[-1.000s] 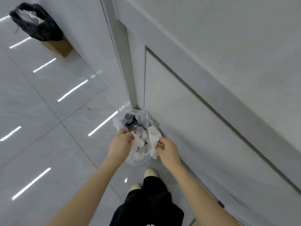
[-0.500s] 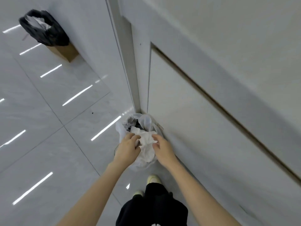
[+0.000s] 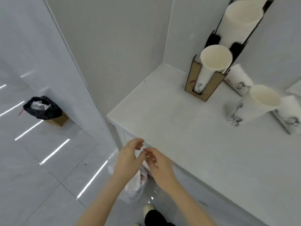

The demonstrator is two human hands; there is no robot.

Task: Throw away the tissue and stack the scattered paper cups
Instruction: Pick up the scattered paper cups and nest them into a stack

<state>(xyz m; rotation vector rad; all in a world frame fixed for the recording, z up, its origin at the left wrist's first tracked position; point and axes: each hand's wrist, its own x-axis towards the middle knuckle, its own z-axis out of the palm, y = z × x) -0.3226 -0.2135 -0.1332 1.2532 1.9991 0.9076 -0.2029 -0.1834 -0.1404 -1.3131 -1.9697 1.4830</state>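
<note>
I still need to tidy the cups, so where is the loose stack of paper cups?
The loose stack of paper cups stands on the white counter at the far right, just right of the cardboard cup holder.

Left hand [image 3: 128, 158], right hand [image 3: 158, 163] side by side, empty, fingers loosely curled, forearms extended.

On the counter [image 3: 171, 128], a cup holder [image 3: 203, 82] stands left of stacked cups [image 3: 259, 101].
</note>
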